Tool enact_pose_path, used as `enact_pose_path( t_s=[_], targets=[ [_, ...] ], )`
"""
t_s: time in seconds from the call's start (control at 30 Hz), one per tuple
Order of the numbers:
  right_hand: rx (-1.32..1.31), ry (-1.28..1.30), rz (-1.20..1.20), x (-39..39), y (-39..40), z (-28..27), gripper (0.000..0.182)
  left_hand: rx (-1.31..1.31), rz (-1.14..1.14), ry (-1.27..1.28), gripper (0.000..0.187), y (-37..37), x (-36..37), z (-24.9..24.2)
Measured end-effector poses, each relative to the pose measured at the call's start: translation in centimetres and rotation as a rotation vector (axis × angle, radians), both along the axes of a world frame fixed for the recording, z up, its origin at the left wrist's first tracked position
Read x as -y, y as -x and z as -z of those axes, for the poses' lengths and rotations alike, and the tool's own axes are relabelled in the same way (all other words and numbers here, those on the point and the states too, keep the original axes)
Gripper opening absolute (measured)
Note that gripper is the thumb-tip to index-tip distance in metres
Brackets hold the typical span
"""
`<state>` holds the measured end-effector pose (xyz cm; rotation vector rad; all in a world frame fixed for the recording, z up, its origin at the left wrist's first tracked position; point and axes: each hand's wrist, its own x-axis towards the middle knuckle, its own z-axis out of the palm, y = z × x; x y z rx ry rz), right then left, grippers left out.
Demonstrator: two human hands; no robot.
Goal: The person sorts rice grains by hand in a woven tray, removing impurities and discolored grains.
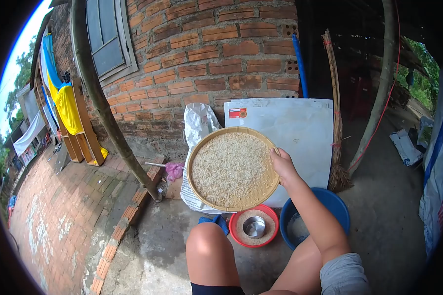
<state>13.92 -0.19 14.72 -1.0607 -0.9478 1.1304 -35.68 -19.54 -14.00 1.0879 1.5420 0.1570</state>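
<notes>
Bare legs [210,250] are filling bottom centre, right hand [282,166] is gripping a woven tray [267,183] mid-frame, pale grains [228,166] are lying inside, red basin [275,226] is sitting below.

I can read no word or number on my feed. Near the upper left corner of the pale board [302,142] I make out a red-and-white label [238,113], too small to decipher. Dark print [188,197] marks the white sack's [200,120] lower left edge, also illegible to me.
</notes>
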Motion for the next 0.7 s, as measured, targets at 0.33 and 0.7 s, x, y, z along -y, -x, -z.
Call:
enact_pose_path(
  t_s=[0.33, 0.7],
  targets=[
    [-0.033, -0.024, 0.074, 5.3, -0.3, 1.2, 0.026, -0.122, -0.002, 0.333, 0.039, 10.0, 21.4, -4.9],
    [0.017, -0.065, 0.154, 6.7, -1.5, 0.3, 0.027, 0.075, 0.173, 0.431, 0.039, 4.9, 20.5, 1.8]
  ],
)
